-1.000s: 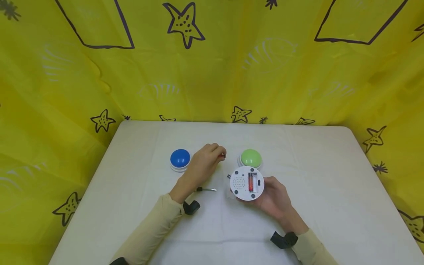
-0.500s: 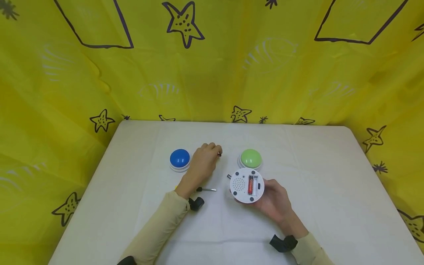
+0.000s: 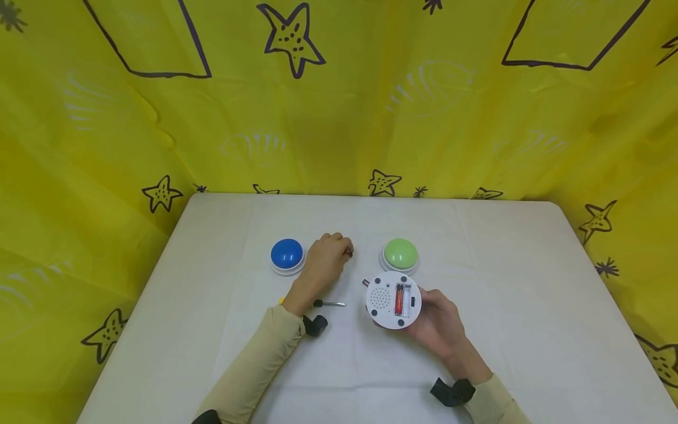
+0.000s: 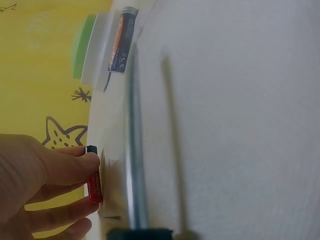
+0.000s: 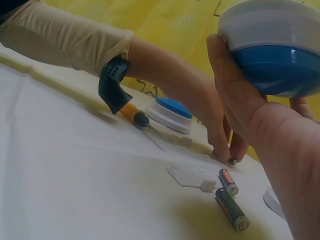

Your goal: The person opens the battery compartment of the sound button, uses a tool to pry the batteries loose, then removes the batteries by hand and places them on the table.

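My left hand (image 3: 324,259) pinches a small red-and-black battery (image 4: 94,180) between thumb and fingers, low over the table between the blue and green buttons. My right hand (image 3: 436,321) holds a white round push button (image 3: 380,299) upside down. Its blue dome (image 5: 280,70) faces down in the right wrist view. The underside shows speaker holes, dark feet and an uncovered battery compartment with a red battery (image 3: 399,299) in it. Beneath it on the table, two loose batteries, one nearer (image 5: 232,209) and one farther (image 5: 228,181), lie beside a white battery cover (image 5: 187,176).
A blue button (image 3: 287,254) stands left of my left hand, a green button (image 3: 401,254) beyond my right. Near my left wrist lies a screwdriver (image 3: 331,304) with an orange-and-black handle (image 5: 134,115). A yellow patterned curtain (image 3: 339,106) hangs behind the white table (image 3: 508,282).
My left hand has shifted slightly left, then a little toward me, still pinching the battery. My right hand has lowered the upturned button slightly toward me.
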### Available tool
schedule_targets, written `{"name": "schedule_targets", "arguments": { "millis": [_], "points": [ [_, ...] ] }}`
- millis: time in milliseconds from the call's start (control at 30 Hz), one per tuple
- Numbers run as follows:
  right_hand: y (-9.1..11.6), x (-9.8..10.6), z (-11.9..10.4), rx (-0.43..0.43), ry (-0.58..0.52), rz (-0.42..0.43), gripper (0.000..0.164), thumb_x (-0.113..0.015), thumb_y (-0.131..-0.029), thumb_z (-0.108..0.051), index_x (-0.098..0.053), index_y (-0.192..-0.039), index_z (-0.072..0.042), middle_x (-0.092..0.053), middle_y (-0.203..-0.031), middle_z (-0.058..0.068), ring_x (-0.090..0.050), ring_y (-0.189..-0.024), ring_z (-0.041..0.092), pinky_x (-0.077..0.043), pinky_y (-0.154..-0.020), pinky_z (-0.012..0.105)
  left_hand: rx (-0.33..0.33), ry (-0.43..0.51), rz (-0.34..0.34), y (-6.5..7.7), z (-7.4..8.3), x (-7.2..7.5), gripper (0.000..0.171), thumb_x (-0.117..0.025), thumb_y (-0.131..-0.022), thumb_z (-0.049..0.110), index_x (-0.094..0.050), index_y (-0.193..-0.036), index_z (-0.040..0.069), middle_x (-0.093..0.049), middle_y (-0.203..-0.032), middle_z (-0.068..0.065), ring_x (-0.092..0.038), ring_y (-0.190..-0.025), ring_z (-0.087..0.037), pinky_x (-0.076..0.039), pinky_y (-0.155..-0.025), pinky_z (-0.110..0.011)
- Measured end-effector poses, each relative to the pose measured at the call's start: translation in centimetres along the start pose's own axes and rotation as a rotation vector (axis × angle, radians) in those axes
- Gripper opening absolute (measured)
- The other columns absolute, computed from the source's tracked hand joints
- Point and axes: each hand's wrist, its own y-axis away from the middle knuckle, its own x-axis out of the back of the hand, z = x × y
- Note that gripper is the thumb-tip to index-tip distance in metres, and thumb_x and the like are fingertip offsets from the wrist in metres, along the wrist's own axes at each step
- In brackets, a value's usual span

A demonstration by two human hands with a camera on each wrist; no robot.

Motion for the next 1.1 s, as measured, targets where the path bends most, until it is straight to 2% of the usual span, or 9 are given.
{"name": "schedule_targets", "arguments": {
  "millis": [267, 467, 600, 733, 800, 967, 1100],
  "points": [
    [0.3, -0.5, 0.1, -0.006, 0.007, 0.036, 0.055, -0.014, -0.111, -0.022, -0.048, -0.154, -0.018, -0.051, -0.158, 0.005, -0.052, -0.143, 0.032, -0.04, -0.119, 0.058, 0.012, 0.068, -0.021, -0.1, -0.3, -0.3, 0.012, -0.073, -0.097, 0.011, -0.078, -0.107, 0.013, -0.072, -0.101, -0.003, -0.061, -0.093, -0.022, -0.054, -0.083, -0.035],
    [0.5, -0.6, 0.1, 0.0, -0.001, 0.034, 0.056, -0.012, -0.111, -0.023, -0.048, -0.154, -0.018, -0.051, -0.157, 0.006, -0.052, -0.143, 0.032, -0.04, -0.12, 0.058, 0.027, 0.097, -0.017, 0.2, -0.4, -0.3, 0.017, -0.07, -0.1, 0.015, -0.075, -0.117, 0.015, -0.07, -0.113, -0.005, -0.06, -0.104, -0.024, -0.054, -0.09, -0.038],
    [0.5, -0.6, 0.2, 0.016, -0.007, 0.012, 0.055, -0.013, -0.111, -0.022, -0.047, -0.154, -0.017, -0.05, -0.157, 0.006, -0.051, -0.144, 0.031, -0.04, -0.12, 0.057, 0.055, 0.117, 0.017, 0.8, 0.2, 0.2, 0.021, -0.066, -0.103, 0.017, -0.073, -0.122, 0.016, -0.069, -0.121, -0.004, -0.06, -0.11, -0.024, -0.055, -0.094, -0.039],
    [0.4, -0.6, 0.4, 0.021, 0.007, 0.001, 0.053, -0.017, -0.11, -0.02, -0.047, -0.154, -0.016, -0.05, -0.157, 0.005, -0.05, -0.144, 0.031, -0.04, -0.12, 0.057, 0.068, 0.152, 0.078, 2.1, 1.4, 1.1, 0.021, -0.064, -0.103, 0.017, -0.072, -0.122, 0.016, -0.07, -0.118, -0.003, -0.063, -0.105, -0.021, -0.056, -0.09, -0.034],
    [0.4, -0.7, 0.5, 0.025, 0.016, 0.002, 0.053, -0.019, -0.11, -0.019, -0.047, -0.154, -0.016, -0.051, -0.156, 0.005, -0.05, -0.143, 0.031, -0.04, -0.12, 0.057, 0.056, 0.16, 0.113, 2.9, 2.2, 1.7, 0.02, -0.065, -0.102, 0.018, -0.072, -0.121, 0.016, -0.071, -0.114, -0.002, -0.063, -0.103, -0.02, -0.057, -0.087, -0.032],
    [0.4, -0.9, 0.9, 0.051, 0.021, 0.02, 0.053, -0.019, -0.11, -0.019, -0.05, -0.152, -0.016, -0.053, -0.154, 0.003, -0.052, -0.142, 0.026, -0.042, -0.119, 0.051, -0.043, 0.19, 0.234, 5.0, 4.5, 2.9, 0.018, -0.071, -0.098, 0.019, -0.072, -0.116, 0.015, -0.071, -0.109, -0.001, -0.063, -0.096, -0.017, -0.055, -0.079, -0.029],
    [0.4, -1.0, 1.2, 0.069, 0.025, 0.041, 0.054, -0.017, -0.11, -0.019, -0.051, -0.152, -0.016, -0.054, -0.154, 0.001, -0.052, -0.142, 0.021, -0.042, -0.12, 0.044, -0.121, 0.256, 0.298, 6.5, 6.1, 3.2, 0.017, -0.074, -0.096, 0.019, -0.072, -0.113, 0.016, -0.069, -0.109, 0.002, -0.062, -0.101, -0.015, -0.057, -0.085, -0.028]
  ]
}}
